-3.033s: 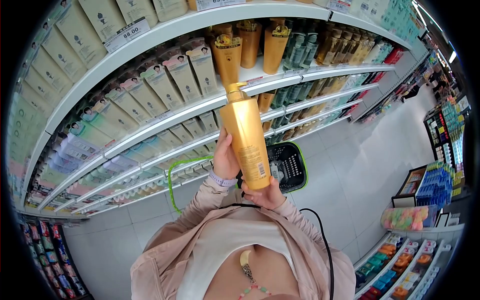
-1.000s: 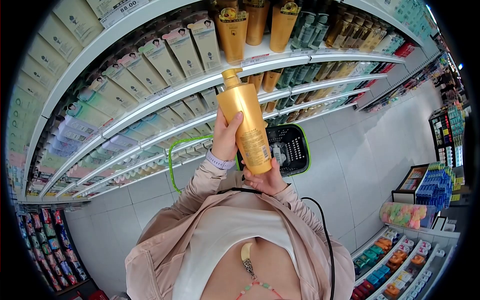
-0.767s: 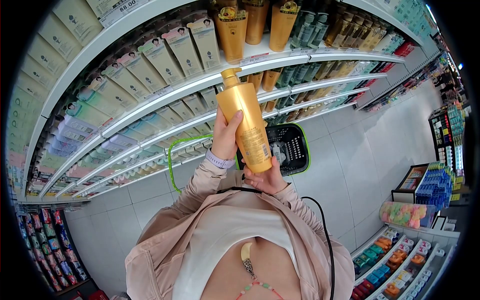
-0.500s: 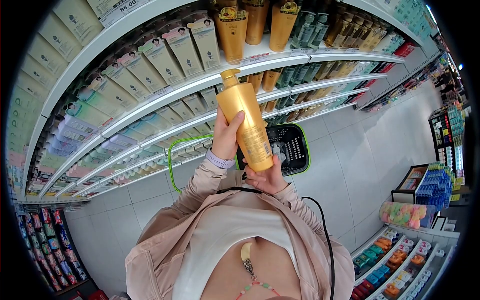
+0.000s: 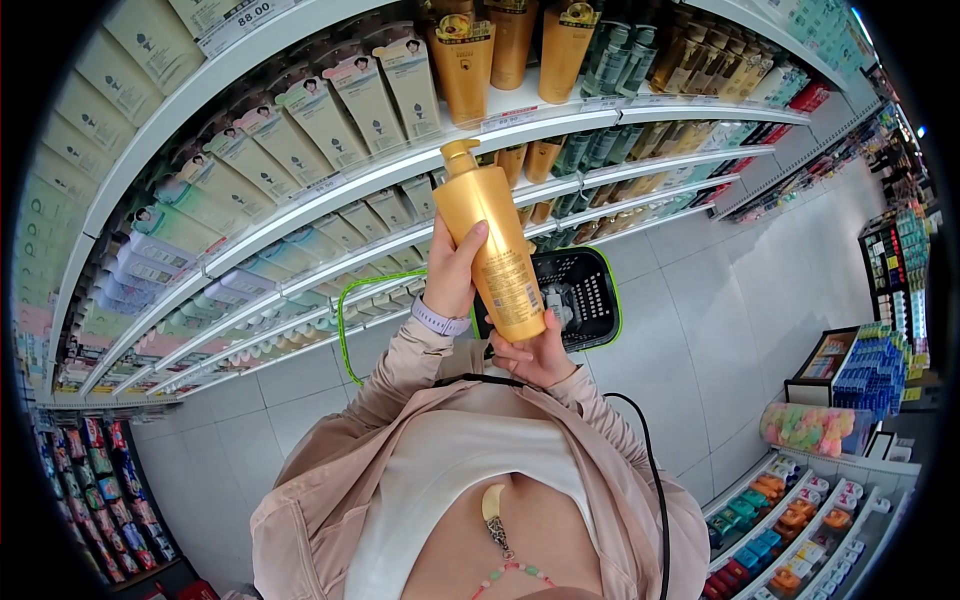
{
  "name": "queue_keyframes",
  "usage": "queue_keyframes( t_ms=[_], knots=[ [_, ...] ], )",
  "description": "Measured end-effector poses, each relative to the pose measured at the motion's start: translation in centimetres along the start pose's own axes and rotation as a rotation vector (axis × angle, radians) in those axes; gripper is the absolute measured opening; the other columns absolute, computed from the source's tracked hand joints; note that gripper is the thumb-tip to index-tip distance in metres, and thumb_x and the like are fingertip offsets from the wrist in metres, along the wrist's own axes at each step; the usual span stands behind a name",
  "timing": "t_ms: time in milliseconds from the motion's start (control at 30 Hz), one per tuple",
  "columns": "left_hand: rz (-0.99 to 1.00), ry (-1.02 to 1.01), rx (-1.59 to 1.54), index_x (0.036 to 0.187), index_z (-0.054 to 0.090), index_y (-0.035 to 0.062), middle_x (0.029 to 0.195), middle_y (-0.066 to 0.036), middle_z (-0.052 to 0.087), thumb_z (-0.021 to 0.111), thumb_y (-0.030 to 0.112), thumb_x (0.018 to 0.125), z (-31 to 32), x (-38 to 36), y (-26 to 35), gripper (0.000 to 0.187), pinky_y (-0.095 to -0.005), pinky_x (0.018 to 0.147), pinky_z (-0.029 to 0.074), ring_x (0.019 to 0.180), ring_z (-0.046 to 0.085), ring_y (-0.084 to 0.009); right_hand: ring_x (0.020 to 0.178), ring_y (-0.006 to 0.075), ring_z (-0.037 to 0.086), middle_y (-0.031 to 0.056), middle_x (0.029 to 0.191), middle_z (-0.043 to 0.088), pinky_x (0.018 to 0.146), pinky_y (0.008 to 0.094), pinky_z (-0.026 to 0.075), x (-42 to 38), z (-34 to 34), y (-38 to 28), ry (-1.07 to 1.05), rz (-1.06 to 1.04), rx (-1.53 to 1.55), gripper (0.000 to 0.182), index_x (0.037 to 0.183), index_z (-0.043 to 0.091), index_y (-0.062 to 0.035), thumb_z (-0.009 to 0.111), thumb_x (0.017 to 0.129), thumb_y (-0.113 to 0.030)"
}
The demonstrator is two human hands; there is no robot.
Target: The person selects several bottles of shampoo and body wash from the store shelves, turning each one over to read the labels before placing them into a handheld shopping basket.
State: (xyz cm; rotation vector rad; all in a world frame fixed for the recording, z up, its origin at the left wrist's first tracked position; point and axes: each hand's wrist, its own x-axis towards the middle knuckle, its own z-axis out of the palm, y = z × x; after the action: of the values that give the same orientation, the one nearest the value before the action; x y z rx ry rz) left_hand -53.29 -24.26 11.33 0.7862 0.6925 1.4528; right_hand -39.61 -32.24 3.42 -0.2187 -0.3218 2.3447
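Observation:
A gold pump bottle is tilted in front of my chest, its pump head toward the shelves and its base toward me. Small print and a barcode show on the side facing up. My left hand is wrapped round its left side, thumb lying across the front. Around that wrist goes a pale lilac band. At the bottle's base, my right hand grips the lower end with thumb and fingers, some of them hidden underneath.
Behind the bottle, a black shopping basket with a green rim holds something pale. White shelves carry boxes and gold bottles. A black cable hangs by my right sleeve. A display stand is at the right.

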Motion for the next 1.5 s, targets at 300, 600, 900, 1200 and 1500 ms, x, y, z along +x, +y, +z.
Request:
queue_keyframes(
  t_ms=[300,600,900,1200,1500],
  knots=[
    [-0.013,-0.001,0.001,0.124,0.033,0.0031,0.111,-0.009,0.049,0.048,0.008,0.085,-0.4,0.3,-0.1,0.042,-0.0303,0.082,0.044,0.098,0.051,-0.0181,0.046,0.0049,0.032,0.0084,0.083,0.053,0.059,0.023,0.037,0.3,-0.4,0.1,0.043,-0.038,-0.081,0.069,0.116,0.043,-0.0056,0.044,0.077,-0.063],
    [-0.018,0.025,0.028,0.123,0.032,0.0027,0.107,-0.01,0.05,0.049,0.006,0.081,-1.0,0.4,-0.4,0.045,-0.0302,0.08,0.046,0.094,0.054,-0.0184,0.048,0.0063,0.037,0.0117,0.085,0.058,0.059,0.0242,0.039,0.3,-0.4,0.5,0.154,-0.118,-0.271,0.068,0.112,0.046,-0.0031,0.047,0.077,-0.061],
    [0.002,0.022,0.029,0.12,0.033,0.0017,0.104,-0.011,0.051,0.048,0.005,0.08,-1.1,0.4,-0.4,0.043,-0.0309,0.078,0.047,0.091,0.055,-0.0189,0.047,0.0059,0.038,0.0114,0.082,0.059,0.056,0.0227,0.039,0.4,-0.4,0.5,0.165,-0.149,-0.314,0.07,0.11,0.048,-0.0017,0.051,0.075,-0.062],
    [-0.005,-0.023,0.072,0.119,0.035,0.0026,0.101,-0.009,0.052,0.051,0.008,0.08,-0.9,0.1,0.2,0.043,-0.0291,0.073,0.048,0.087,0.056,-0.0172,0.063,0.0089,0.049,0.011,0.085,0.059,0.056,0.0208,0.04,0.5,0.7,0.4,0.17,-0.227,-0.574,0.069,0.109,0.045,0.0007,0.056,0.074,-0.058],
    [-0.019,-0.048,0.029,0.119,0.036,0.0039,0.101,-0.008,0.051,0.055,0.013,0.077,-0.7,-0.3,0.8,0.048,-0.029,0.073,0.048,0.088,0.055,-0.0173,0.075,0.0097,0.055,0.0091,0.092,0.058,0.057,0.0187,0.041,0.2,-0.1,0.5,0.138,-0.202,-0.627,0.068,0.113,0.042,-0.0007,0.057,0.075,-0.054]
  ],
)
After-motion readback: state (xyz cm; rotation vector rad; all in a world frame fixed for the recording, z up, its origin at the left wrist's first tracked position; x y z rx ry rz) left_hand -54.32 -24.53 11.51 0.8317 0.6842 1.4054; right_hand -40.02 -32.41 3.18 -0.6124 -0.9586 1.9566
